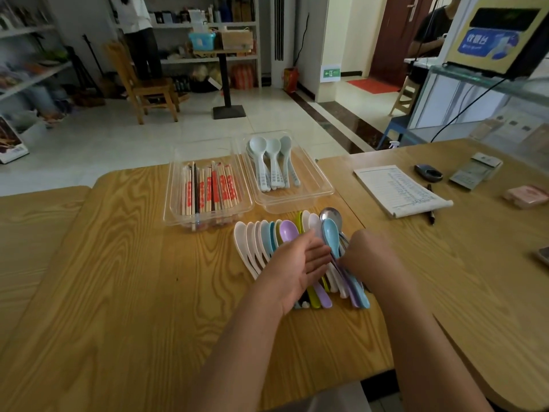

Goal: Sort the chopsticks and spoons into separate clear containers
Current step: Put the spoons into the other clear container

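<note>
Chopsticks [208,188] already boxed in the clear container [170,203] at 11 o'clock on the table [133,278]. A few pale spoons [271,165] in the second container [320,179] at 12. Loose spoons [258,242] fanned out at 6 from that box. Light, stiff, slick plastic, prone to sliding, so best grabbed by the bundled handles. Left hand [297,266] flat and open against the stack. Right hand [371,257] curled, probably clamped on a few handles, fingers hidden.

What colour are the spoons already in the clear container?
The spoons are pale grey-white with blue-patterned handles; head view.
</note>
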Tool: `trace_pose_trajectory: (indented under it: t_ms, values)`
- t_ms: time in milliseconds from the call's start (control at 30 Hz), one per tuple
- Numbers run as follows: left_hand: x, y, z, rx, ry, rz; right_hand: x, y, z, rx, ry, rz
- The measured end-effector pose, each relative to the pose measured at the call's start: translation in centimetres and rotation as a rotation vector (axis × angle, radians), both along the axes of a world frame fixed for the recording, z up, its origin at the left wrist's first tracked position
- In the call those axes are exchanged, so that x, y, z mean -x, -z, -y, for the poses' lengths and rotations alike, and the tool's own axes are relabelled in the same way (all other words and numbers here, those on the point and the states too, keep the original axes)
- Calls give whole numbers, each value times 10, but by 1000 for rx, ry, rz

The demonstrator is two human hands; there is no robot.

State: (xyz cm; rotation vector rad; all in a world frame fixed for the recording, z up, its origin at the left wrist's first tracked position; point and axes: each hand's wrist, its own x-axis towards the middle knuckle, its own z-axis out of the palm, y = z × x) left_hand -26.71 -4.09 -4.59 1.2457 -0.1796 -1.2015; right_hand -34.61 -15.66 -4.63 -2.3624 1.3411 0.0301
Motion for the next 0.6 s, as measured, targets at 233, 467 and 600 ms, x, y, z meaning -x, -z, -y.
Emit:
trace_pose_trajectory:
  t_ms: [233,467,600]
  values:
    - [-5,1,6,-39,-15,34,-9,-23,-7,54,-267,-213]
    - [-14,2,4,-27,-9,33,-6,-21,9,-187,-78,-88]
    - [-20,2,5,-1,-6,22,-3,-27,19,-248,-43,-74]
